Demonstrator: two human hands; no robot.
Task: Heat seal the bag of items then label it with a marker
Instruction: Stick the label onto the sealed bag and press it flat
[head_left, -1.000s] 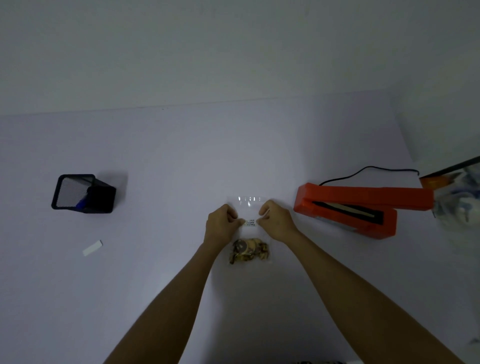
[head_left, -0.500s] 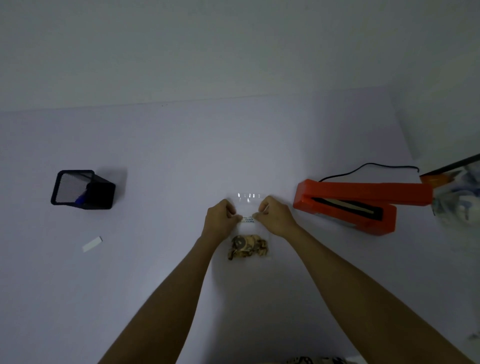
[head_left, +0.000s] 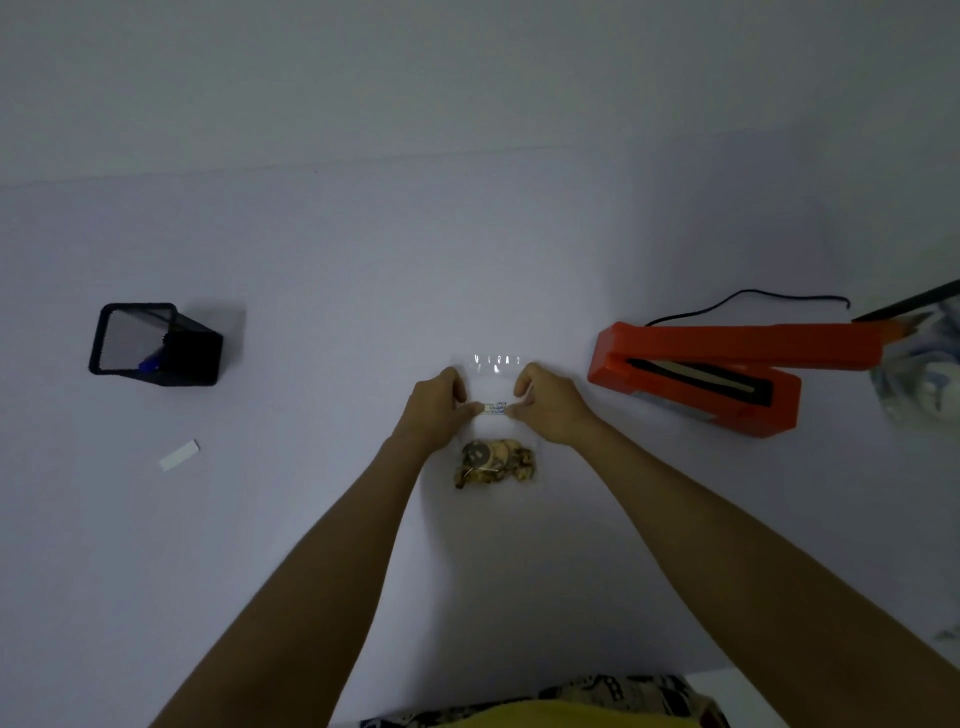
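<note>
Nearest the camera, a strip of yellow and patterned cloth (head_left: 545, 712) showed at the bottom edge. Two bare forearms ran up from there over the white table (head_left: 363, 260) to meet at its middle.

Between the hands lay the bag (head_left: 496, 415), flat on the table, clear and nearly lost against the white. Its near end held a clump of small brass-coloured items (head_left: 493, 462), one of them round like a coin. Its far end was empty film, catching a row of small glints. Across the middle of the bag sat a small white label (head_left: 493, 408) with faint blue writing, too small to read.

The left hand (head_left: 434, 410) was curled, thumb and fingertips pinched at the left end of the label. The right hand (head_left: 550, 408) mirrored it, pinched at the right end. Whether they gripped the label alone or the film as well could not be told.

To the left, well apart from the bag, lay a white strip (head_left: 179, 455). Farther left and beyond it, a black mesh holder (head_left: 156, 344) lay tipped on its side, something blue inside it.

To the right of the bag stood the orange sealer (head_left: 727, 374), its arm raised off the base, a black cord (head_left: 748, 300) trailing behind it. At the right edge some blurred clutter (head_left: 924, 374) could not be made out.
</note>
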